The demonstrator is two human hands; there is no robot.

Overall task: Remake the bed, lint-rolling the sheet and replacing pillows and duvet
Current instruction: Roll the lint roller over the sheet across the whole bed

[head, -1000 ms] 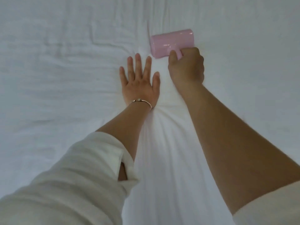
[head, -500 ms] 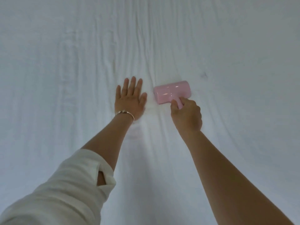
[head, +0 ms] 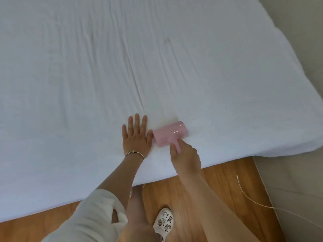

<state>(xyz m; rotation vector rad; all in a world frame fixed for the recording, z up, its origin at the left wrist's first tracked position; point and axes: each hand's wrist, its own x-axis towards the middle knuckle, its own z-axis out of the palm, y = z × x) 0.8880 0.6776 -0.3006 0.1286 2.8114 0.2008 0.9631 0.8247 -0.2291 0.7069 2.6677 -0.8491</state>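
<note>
Two hands are at work near the bed's near edge. The right hand (head: 186, 157) is curled round the short pink handle of the lint roller (head: 170, 133), so that grip is clamped on the tool; the roller's drum lies on the sheet (head: 87, 75), just beside the left hand (head: 137, 137). The left hand is pressed flat on the sheet with fingers straight and spread, nothing being held, and a thin bracelet (head: 134, 153) is worn at its wrist.

The roller is judged to be light and rigid, with a tacky drum that should be kept off the fingers; it is best taken by the handle, as is being done, so that the drum can turn freely. The sheet is judged soft and thin and likely to bunch or be dragged by the sticky drum, which is presumably why it is pinned flat alongside. Long creases are seen running away across the sheet toward the far side.

No pillows or duvet are in view, so the lint-rolling step is judged to be the one in hand, with the rest not yet done.

Beyond the bed, a wooden floor (head: 218, 180) is seen, on which a white slipper (head: 164, 222) is worn and a pale cable (head: 248, 196) lies.
</note>
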